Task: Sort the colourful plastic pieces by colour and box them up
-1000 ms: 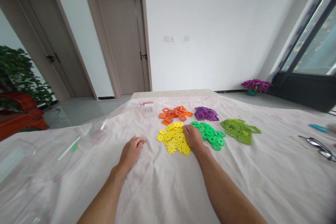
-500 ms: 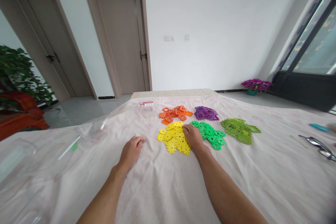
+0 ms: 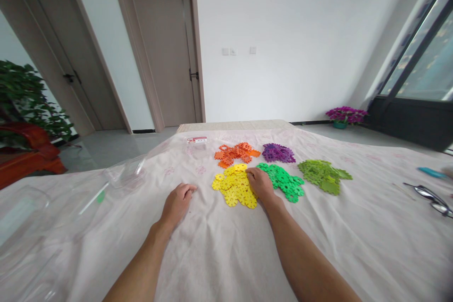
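Note:
My right hand (image 3: 260, 183) rests at the right edge of a pile of yellow snowflake-shaped plastic discs (image 3: 234, 186). Its fingers curl downward against the yellow pieces, and whatever is under them is hidden. Just right of that hand lies a pile of green discs (image 3: 284, 181). My left hand (image 3: 179, 202) lies on the cloth to the left of the yellow pile, apart from it, loosely bent with its fingertips on the fabric and nothing seen in it. Behind are piles of orange discs (image 3: 235, 154) and purple discs (image 3: 278, 153); light green discs (image 3: 322, 174) lie farther right.
A pale tablecloth (image 3: 219, 255) covers the table. Clear plastic containers (image 3: 125, 174) stand on the left, with a labelled clear box (image 3: 197, 140) at the back. Eyeglasses (image 3: 430, 198) and a blue object (image 3: 432, 172) lie at the right edge.

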### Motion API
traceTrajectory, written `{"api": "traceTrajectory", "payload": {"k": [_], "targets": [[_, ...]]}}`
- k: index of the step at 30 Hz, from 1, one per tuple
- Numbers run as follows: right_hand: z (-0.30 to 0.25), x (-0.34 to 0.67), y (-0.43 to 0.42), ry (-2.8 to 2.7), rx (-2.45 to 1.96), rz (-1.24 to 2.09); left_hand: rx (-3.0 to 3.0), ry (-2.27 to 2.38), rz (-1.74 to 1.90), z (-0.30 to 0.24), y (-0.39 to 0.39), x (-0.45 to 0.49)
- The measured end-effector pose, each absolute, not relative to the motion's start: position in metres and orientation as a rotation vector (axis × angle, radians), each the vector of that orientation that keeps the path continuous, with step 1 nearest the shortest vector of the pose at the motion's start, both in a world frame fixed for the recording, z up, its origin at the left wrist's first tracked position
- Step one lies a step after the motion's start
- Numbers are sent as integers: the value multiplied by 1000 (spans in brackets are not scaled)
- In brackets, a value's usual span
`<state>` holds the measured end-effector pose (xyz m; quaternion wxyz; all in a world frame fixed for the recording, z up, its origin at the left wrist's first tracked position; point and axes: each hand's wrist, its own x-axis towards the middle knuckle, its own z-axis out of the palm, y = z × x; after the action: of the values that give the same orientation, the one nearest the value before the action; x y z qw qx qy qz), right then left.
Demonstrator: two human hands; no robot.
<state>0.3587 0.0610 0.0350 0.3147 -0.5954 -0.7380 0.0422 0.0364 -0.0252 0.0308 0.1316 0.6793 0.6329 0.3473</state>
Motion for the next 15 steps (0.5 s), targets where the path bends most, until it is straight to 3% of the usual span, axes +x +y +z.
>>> {"api": "traceTrajectory", "payload": {"k": [15], "targets": [[35,359,61,-1949,-1565,109,1976,1844,1003,32,-26,37]]}}
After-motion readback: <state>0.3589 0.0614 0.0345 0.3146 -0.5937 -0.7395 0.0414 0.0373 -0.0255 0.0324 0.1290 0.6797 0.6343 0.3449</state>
